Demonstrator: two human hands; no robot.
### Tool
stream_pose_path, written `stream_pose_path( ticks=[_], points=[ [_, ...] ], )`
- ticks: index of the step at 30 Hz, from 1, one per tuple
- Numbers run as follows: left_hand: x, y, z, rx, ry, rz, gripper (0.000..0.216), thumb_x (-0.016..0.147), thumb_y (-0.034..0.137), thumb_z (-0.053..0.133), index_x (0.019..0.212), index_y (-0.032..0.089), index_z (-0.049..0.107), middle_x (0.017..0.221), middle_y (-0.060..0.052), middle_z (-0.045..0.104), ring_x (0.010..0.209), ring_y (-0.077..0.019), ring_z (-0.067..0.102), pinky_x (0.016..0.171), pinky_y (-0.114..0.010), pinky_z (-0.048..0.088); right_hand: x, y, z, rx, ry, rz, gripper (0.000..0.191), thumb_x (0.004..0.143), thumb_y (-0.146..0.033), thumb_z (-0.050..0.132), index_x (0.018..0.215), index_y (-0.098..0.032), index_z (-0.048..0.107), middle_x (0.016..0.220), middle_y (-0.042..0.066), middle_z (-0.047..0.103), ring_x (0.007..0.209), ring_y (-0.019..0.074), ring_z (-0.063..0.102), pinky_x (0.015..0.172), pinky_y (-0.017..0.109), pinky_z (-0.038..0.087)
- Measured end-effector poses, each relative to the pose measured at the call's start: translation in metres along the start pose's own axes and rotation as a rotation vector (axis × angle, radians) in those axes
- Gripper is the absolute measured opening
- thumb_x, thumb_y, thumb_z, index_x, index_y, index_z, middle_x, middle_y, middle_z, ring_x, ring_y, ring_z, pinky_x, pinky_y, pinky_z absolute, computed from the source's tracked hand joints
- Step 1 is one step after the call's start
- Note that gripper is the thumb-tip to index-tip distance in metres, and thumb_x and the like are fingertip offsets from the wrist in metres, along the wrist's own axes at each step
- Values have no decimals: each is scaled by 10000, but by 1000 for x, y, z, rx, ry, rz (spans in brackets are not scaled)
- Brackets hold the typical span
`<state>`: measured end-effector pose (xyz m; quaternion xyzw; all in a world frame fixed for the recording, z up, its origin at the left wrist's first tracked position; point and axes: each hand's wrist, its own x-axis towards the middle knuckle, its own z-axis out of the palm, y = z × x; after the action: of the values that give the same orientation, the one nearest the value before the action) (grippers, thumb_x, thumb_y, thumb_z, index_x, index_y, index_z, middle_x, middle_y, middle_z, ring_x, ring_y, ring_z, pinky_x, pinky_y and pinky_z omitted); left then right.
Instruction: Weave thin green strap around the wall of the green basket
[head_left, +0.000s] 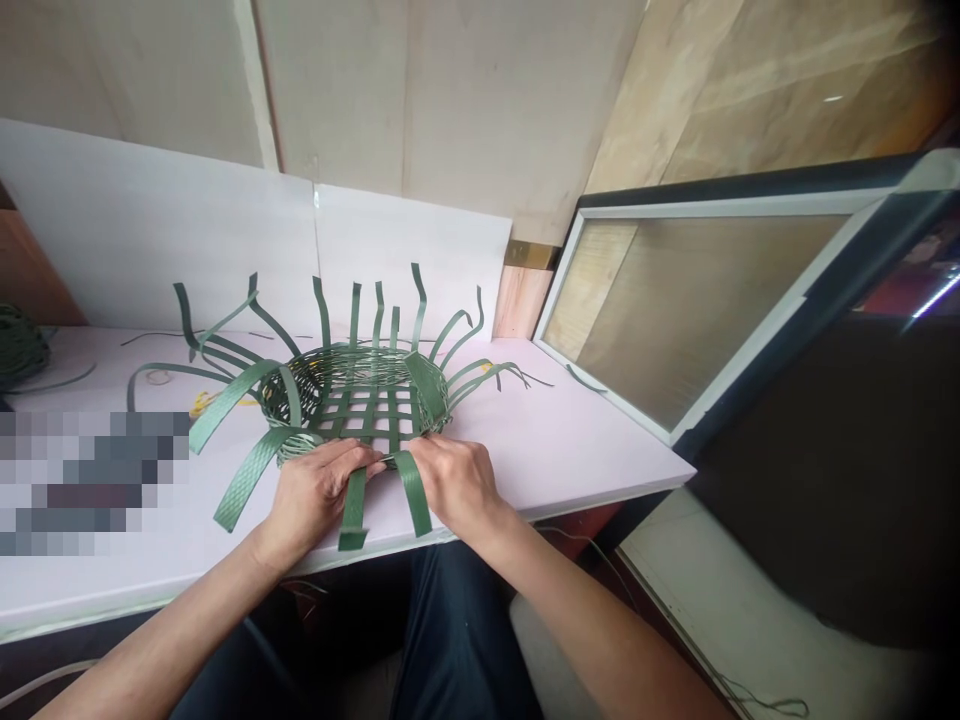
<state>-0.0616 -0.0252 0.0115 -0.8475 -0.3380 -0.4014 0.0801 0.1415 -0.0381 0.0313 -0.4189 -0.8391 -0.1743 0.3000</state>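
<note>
A half-woven green basket [360,390] of flat plastic strapping sits on the pale pink tabletop [570,440], with several loose strap ends fanning out and up from its low rim. My left hand [319,490] is closed on the basket's near rim, fingers pinched around the weave beside a hanging green strap [352,510]. My right hand [454,480] is closed too, pinching the near rim just right of another hanging strap [414,492]. The fingertips of both hands almost meet at the front edge of the basket.
White boards [225,240] lean against the wall behind the table. A framed glass panel [675,310] leans at the right. A coil of green strapping [19,345] lies at the far left, next to a blurred patch. The table's front edge [225,590] runs just under my wrists.
</note>
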Motion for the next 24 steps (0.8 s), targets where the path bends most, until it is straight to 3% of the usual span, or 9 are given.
stream_pose_path(
  ticks=[3, 6, 8, 13, 18, 22, 24],
  points=[
    [-1, 3, 4, 6, 26, -51, 190, 957, 274, 525, 834, 171, 628, 735, 1, 654, 680, -120, 610, 665, -224, 446, -1, -10, -12, -47, 12, 105, 265, 947, -218, 520, 705, -202, 626, 693, 20, 604, 658, 155, 512, 586, 300, 303],
    [-2, 3, 6, -1, 50, -63, 186, 950, 272, 539, 809, 176, 611, 710, 21, 629, 654, -107, 585, 648, -224, 422, -6, -20, -26, -141, 157, 47, 184, 941, -156, 505, 927, -174, 688, 830, 70, 621, 823, 210, 513, 737, 344, 357],
    [-3, 3, 7, -7, 65, -60, 199, 951, 270, 537, 787, 178, 603, 693, 33, 614, 632, -97, 570, 636, -221, 411, -9, -24, -30, -141, 176, 21, 217, 940, -145, 500, 1082, -154, 664, 835, 66, 609, 819, 209, 499, 735, 347, 351],
    [-4, 1, 10, -15, 91, -65, 199, 947, 269, 544, 781, 180, 608, 722, 31, 638, 661, -99, 593, 649, -221, 411, -10, -24, -20, -76, 49, 149, 141, 941, -213, 526, 988, -179, 655, 821, 41, 587, 789, 198, 507, 710, 327, 355],
    [-4, 1, 10, -6, 93, -64, 195, 946, 272, 544, 788, 177, 608, 718, 26, 636, 665, -104, 594, 663, -226, 415, -3, -18, -22, -254, -54, 223, 106, 907, -161, 548, 867, -189, 642, 898, 77, 623, 858, 236, 555, 736, 350, 378],
    [-3, 1, 11, 13, 102, -61, 199, 947, 280, 532, 793, 178, 605, 710, 24, 629, 655, -106, 587, 647, -226, 414, -17, -34, -43, -266, -294, 302, 134, 832, -55, 569, 823, -179, 619, 665, 37, 618, 578, 179, 568, 532, 301, 319],
    [-3, 1, 12, 19, 102, -70, 207, 950, 281, 519, 790, 180, 602, 706, 25, 620, 649, -105, 581, 636, -225, 413, -31, -54, -51, -275, -259, 209, 151, 819, -35, 549, 855, -169, 608, 586, 17, 584, 478, 155, 528, 477, 293, 282]
  ],
)
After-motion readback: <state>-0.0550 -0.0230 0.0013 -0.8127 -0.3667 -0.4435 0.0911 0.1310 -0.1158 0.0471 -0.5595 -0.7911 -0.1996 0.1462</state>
